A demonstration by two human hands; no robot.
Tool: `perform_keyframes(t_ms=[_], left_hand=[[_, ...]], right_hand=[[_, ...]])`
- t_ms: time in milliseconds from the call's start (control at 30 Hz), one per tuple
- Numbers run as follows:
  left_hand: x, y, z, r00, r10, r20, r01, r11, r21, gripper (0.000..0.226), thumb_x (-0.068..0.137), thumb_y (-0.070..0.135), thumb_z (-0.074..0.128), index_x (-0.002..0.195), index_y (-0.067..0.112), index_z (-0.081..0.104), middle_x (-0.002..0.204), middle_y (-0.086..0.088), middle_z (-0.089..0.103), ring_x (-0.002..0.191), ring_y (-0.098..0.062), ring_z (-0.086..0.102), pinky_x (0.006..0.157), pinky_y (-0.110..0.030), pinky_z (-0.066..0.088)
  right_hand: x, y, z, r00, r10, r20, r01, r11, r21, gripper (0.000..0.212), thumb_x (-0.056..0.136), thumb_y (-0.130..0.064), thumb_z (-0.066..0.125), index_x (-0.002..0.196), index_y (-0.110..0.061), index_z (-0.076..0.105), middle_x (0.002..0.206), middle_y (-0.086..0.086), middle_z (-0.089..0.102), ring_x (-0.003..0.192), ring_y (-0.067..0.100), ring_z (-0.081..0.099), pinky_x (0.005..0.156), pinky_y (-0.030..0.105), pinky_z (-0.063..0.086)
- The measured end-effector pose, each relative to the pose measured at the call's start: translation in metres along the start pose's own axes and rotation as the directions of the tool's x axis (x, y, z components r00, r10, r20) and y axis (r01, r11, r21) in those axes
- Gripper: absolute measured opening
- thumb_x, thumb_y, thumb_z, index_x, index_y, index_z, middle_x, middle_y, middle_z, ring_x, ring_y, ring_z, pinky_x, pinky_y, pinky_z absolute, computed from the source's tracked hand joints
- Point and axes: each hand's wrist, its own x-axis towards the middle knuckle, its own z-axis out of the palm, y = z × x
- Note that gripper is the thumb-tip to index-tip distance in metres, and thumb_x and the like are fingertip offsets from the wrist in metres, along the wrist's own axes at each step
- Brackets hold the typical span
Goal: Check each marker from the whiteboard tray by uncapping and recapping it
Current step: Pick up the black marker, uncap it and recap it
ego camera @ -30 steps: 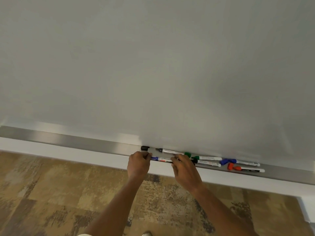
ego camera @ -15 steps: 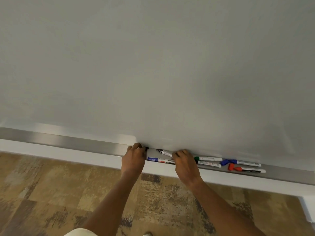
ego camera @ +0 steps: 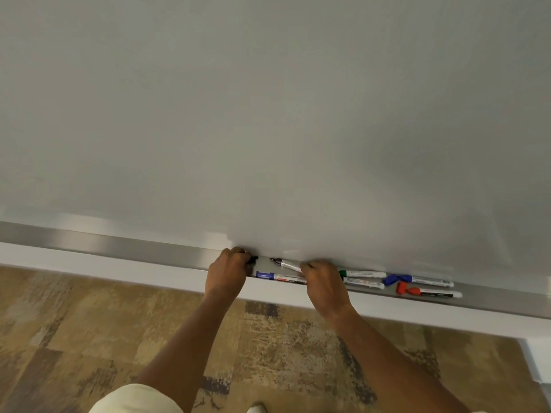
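In the metal whiteboard tray lies an uncapped black marker, tip pointing left. My right hand has its fingers closed over the marker's rear end. My left hand pinches the loose black cap at the back of the tray, a short gap left of the tip. A blue-capped marker lies free at the tray's front edge between my hands. To the right lie a green marker, a white-barrelled marker, a blue marker and a red marker.
The whiteboard fills the upper view, directly behind the tray. A loose red cap sits beside the red marker. Patterned brown carpet lies below, and a white wall corner is at the lower right.
The blue-capped marker, held by both hands a second ago, now lies in the tray. My left hand moved back onto the black cap and my right hand onto the black marker.
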Motion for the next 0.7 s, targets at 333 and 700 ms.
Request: perform_keyframes(t_ms=[333, 700], left_hand=[[-0.018, 0.013, -0.037, 0.979, -0.061, -0.195, -0.034, 0.892, -0.451, 0.016, 0.085, 0.024, 0.081, 0.1, 0.022, 0.081, 0.084, 0.008, 0.078, 0.068, 0.001, 0.068, 0.07, -0.018, 0.054], [-0.035, 0.056, -0.123, 0.96, 0.064, -0.271, -0.253, 0.605, -0.755, 0.018, 0.08, 0.006, 0.083, 0.095, 0.014, 0.082, 0.092, 0.004, 0.079, 0.083, -0.014, 0.077, 0.081, -0.018, 0.06]], right_hand=[[-0.021, 0.011, -0.046, 0.96, -0.027, -0.28, 0.069, 0.987, 0.143, 0.038, 0.078, 0.009, 0.07, 0.113, -0.009, 0.07, 0.105, 0.007, 0.072, 0.101, 0.026, 0.065, 0.09, 0.042, 0.053], [-0.042, 0.017, -0.155, 0.899, -0.092, -0.428, 0.214, 0.945, 0.246, 0.036, 0.09, 0.006, 0.062, 0.125, -0.002, 0.065, 0.113, 0.012, 0.062, 0.096, 0.025, 0.065, 0.085, 0.038, 0.06]])
